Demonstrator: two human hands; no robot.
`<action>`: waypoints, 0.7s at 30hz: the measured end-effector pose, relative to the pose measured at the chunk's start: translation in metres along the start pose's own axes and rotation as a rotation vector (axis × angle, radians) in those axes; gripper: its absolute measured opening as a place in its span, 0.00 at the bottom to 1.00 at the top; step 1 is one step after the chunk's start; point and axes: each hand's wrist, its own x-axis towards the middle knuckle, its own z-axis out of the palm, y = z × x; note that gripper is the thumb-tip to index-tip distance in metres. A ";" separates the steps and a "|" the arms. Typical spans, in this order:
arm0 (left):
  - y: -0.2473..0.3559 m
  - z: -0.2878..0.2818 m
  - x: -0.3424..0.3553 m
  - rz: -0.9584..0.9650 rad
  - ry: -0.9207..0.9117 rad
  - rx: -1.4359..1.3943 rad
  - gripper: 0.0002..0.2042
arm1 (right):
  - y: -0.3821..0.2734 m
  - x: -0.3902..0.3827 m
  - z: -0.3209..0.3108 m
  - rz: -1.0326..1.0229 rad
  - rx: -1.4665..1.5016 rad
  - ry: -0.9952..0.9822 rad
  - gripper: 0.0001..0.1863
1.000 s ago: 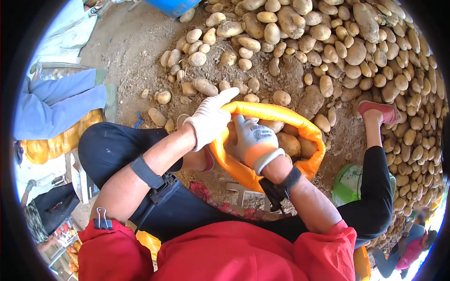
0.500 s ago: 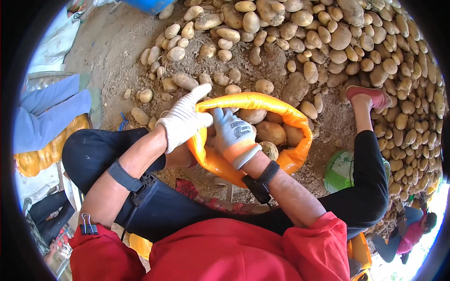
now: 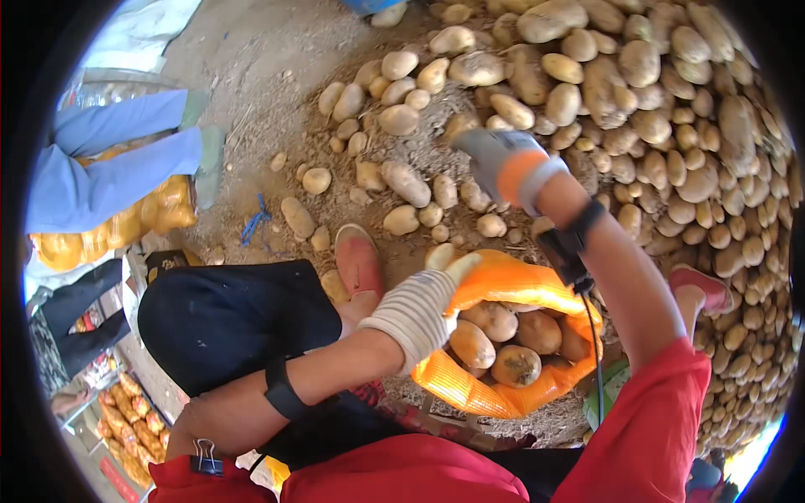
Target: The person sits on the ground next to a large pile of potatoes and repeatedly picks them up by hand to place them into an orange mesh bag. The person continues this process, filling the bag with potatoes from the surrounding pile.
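Left hand [image 3: 417,308] pinched orange mesh bag [image 3: 503,369] rim | right hand [image 3: 495,159] reached far potato pile [image 3: 637,92], grip unclear | bag might sag, spilling potatoes.

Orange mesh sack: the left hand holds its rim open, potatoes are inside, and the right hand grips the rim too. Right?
Not quite. In the head view the right hand is off the orange mesh sack, out over the potato pile. The left hand does hold the rim.

Outdoor potato sorting yard: potato heap [image 3: 637,92] on bare dirt ground [image 3: 260,75] (sunlit), filled orange mesh sacks [image 3: 142,220].
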 end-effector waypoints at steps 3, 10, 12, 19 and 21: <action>0.010 -0.005 -0.008 -0.019 -0.034 -0.025 0.32 | -0.017 0.064 0.007 -0.091 -0.387 -0.225 0.22; 0.009 -0.019 -0.002 -0.100 -0.054 0.005 0.32 | -0.015 0.073 0.056 -0.030 -0.488 -0.113 0.20; 0.003 -0.001 0.000 -0.043 -0.023 0.075 0.31 | 0.010 0.055 0.056 0.145 -0.553 -0.209 0.17; -0.013 -0.001 -0.011 0.073 0.131 -0.072 0.27 | 0.091 -0.128 -0.025 0.645 -0.234 -0.376 0.43; -0.022 0.011 0.003 0.120 0.118 -0.168 0.29 | 0.117 -0.190 -0.015 0.756 -0.044 -0.310 0.43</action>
